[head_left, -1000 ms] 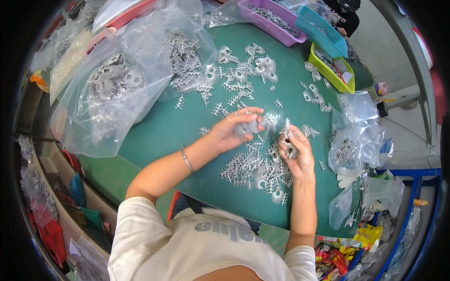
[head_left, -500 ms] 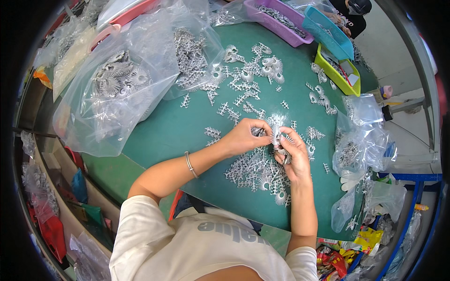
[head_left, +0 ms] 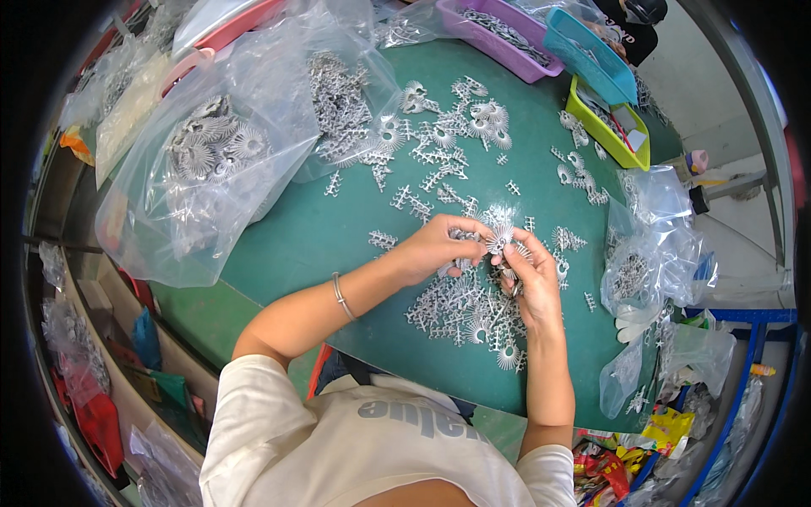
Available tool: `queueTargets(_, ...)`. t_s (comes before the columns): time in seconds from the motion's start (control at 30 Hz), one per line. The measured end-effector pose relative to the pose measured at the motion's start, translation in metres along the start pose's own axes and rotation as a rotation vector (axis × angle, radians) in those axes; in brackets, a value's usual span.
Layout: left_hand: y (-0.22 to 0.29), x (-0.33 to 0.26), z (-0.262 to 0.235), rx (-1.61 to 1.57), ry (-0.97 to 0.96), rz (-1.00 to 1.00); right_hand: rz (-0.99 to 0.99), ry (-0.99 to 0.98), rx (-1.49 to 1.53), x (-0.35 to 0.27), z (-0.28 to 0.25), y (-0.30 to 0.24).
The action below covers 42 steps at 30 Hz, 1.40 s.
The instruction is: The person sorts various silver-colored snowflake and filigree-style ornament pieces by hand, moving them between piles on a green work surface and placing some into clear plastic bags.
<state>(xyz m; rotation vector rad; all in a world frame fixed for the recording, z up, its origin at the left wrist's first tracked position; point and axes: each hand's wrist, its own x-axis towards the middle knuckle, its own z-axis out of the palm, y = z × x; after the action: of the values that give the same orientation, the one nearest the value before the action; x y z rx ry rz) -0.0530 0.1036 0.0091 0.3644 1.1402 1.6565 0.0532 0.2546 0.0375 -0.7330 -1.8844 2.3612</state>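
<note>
Over the green table my two hands meet above a heap of small grey branched pieces. My right hand is closed round several grey fan-shaped pieces, with a round fan-shaped piece standing up at its fingertips. Its lower fingers hide part of what it grips. From the left, my left hand reaches in with thumb and forefinger pinched at that fan piece's edge. Grey branched bits show within its curled fingers, partly covered. More fan pieces lie at the heap's near end.
Clear plastic bags of grey pieces lie at the left, another bag at the right. Purple, blue and lime baskets line the far right edge. Loose pieces scatter beyond my hands. Another person is at the far right.
The fan piece between my hands has turned to show its face more fully. My left hand's fingers have shifted, showing more of the grey bits inside. The arms stay almost where they were.
</note>
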Motion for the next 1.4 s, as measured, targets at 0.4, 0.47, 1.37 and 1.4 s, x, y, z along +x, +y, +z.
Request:
queueTargets(0.4, 0.002, 0.003, -0.010, -0.108, -0.049, -0.117, -0.542, 0.232, -0.688, -0.002, 0.010, 0.008)
queueTargets(0.47, 0.003, 0.002, -0.009, -0.130, -0.047, -0.088, -0.673, 0.195, -0.780, -0.003, 0.010, 0.009)
queueTargets(1.37, 0.001, -0.002, 0.002, 0.004, 0.114, 0.089, -0.754, 0.161, -0.788, -0.002, 0.014, 0.007)
queueTargets(1.4, 0.003, -0.003, 0.003, 0.009, 0.123, 0.094, -0.755, 0.142, -0.816, -0.003, 0.014, 0.005)
